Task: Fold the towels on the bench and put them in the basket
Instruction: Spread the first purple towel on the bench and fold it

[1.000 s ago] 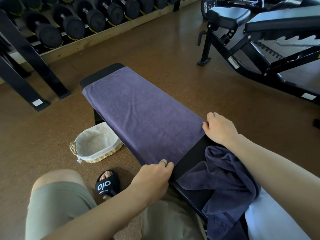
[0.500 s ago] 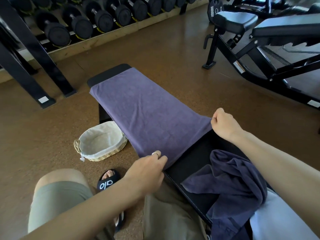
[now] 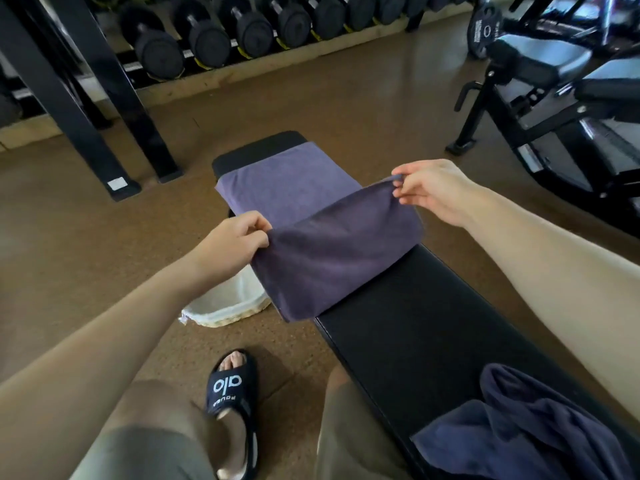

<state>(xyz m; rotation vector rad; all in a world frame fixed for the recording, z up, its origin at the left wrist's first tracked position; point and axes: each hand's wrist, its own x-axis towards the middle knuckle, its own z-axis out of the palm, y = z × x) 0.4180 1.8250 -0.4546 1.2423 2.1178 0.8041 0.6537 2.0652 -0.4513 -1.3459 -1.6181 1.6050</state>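
A purple towel (image 3: 322, 237) lies along the far half of the black bench (image 3: 426, 323). Its near half is lifted and carried over toward the far end. My left hand (image 3: 232, 242) pinches the towel's near-left corner, and my right hand (image 3: 433, 188) pinches the near-right corner, both raised above the bench. A second, darker towel (image 3: 526, 431) lies crumpled on the near end of the bench. The lined wicker basket (image 3: 225, 310) stands on the floor left of the bench, partly hidden by my left arm and the hanging towel.
A rack of dumbbells (image 3: 242, 32) runs along the back wall, with black frame legs (image 3: 104, 109) at the left. An adjustable bench (image 3: 561, 98) stands at the right. My left foot in a black slide (image 3: 232, 393) rests on the brown floor near the basket.
Both hands have lifted the towel's near edge off the bench and carried it forward toward the far end, folding the towel over itself. The view has shifted forward too.
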